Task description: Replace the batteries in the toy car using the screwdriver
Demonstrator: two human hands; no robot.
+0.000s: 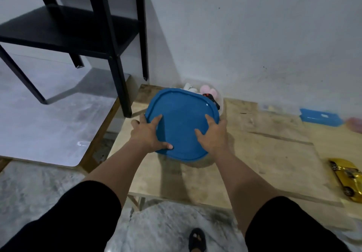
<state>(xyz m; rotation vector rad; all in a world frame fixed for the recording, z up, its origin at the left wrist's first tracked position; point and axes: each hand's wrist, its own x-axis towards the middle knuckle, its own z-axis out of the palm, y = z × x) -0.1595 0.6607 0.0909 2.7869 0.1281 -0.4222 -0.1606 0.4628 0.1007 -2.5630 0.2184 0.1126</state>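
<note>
A round blue lid (pixel 182 118) is held tilted over a clear container (pixel 221 103) at the back of a low wooden table (pixel 274 153). My left hand (pixel 148 132) grips the lid's left edge and my right hand (pixel 213 132) grips its right edge, thumbs on top. Behind the lid, white and pink soft items (pixel 207 91) and a small black and red object (pixel 210 97) stick out of the container. A gold toy car (pixel 347 179) lies at the table's right edge. No screwdriver or batteries can be seen.
A blue rectangular box (pixel 321 117) sits at the back right by the wall, with a blurred pink thing (pixel 355 123) beside it. A black metal stand (pixel 82 30) rises at the left. A sandalled foot (pixel 197 240) shows on the grey floor below.
</note>
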